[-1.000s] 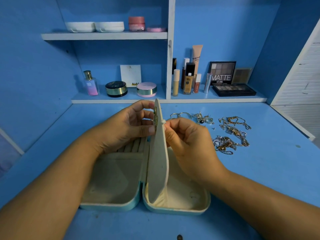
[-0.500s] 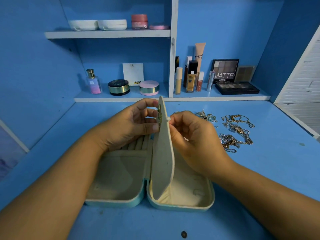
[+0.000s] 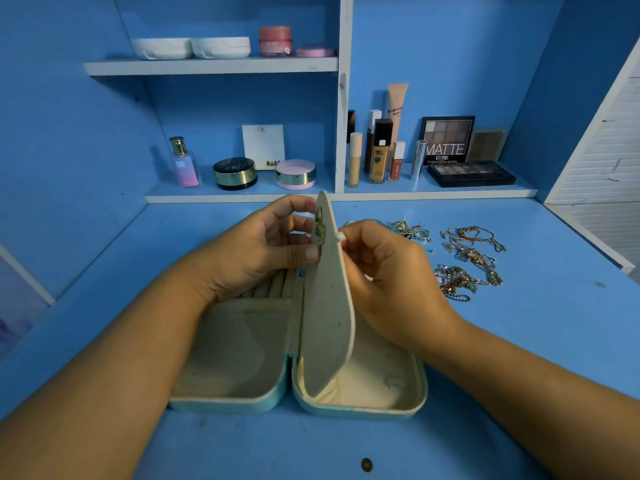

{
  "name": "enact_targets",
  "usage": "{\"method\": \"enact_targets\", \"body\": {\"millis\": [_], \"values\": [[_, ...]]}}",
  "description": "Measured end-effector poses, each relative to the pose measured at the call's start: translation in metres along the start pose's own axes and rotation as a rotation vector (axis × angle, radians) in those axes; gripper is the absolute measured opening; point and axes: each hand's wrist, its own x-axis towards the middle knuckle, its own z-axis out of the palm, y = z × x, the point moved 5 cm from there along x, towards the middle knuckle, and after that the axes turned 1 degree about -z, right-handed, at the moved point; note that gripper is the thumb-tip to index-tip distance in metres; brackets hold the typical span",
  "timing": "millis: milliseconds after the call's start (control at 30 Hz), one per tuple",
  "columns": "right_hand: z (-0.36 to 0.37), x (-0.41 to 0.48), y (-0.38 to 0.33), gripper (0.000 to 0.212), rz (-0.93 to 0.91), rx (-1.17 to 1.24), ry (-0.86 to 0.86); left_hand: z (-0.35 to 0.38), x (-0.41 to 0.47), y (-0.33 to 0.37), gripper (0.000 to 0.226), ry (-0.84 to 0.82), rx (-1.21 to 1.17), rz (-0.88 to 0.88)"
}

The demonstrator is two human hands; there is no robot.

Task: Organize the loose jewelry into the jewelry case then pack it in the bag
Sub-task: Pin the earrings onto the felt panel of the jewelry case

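A light-blue jewelry case lies open on the blue desk, cream inside. Its middle divider panel stands upright. Greenish earrings sit on the panel's left face near the top. My left hand is at the panel's left side, thumb and fingers pinching an earring against it. My right hand is behind the panel on the right, fingertips pinching a small white earring back at the panel's edge. Loose rings and earrings and a tangle of gold and silver chains lie to the right.
Shelves at the back hold a perfume bottle, compacts, foundation tubes and an eyeshadow palette. A white louvered panel closes the right side. A small dark knob sits at the desk's near edge.
Both hands stay at the top of the upright panel; the fingers have shifted only slightly. The view has drifted a little.
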Motion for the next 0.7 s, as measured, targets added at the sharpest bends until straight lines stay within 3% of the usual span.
{"method": "enact_targets", "body": {"millis": [167, 333, 400, 467, 567, 700], "values": [[-0.001, 0.001, 0.002, 0.005, 0.018, -0.019, -0.048, 0.001, 0.0, 0.0, 0.058, -0.01, 0.015, 0.003], [-0.014, 0.003, 0.003, 0.016, 0.232, 0.481, -0.075, 0.004, -0.001, 0.005, 0.048, 0.029, 0.148, 0.0], [-0.02, 0.004, 0.003, 0.031, 0.271, 0.547, -0.108, 0.006, -0.003, 0.008, 0.048, 0.054, 0.211, 0.0], [-0.028, 0.004, 0.003, 0.047, 0.32, 0.501, -0.156, 0.008, -0.005, 0.009, 0.05, 0.08, 0.392, 0.001], [-0.044, 0.004, 0.012, 0.056, 0.468, 0.269, -0.221, 0.013, -0.009, 0.008, 0.052, 0.118, 0.721, -0.011], [-0.052, 0.004, 0.031, 0.041, 0.582, 0.067, -0.32, 0.022, -0.014, 0.01, 0.059, 0.078, 1.027, -0.038]]}}
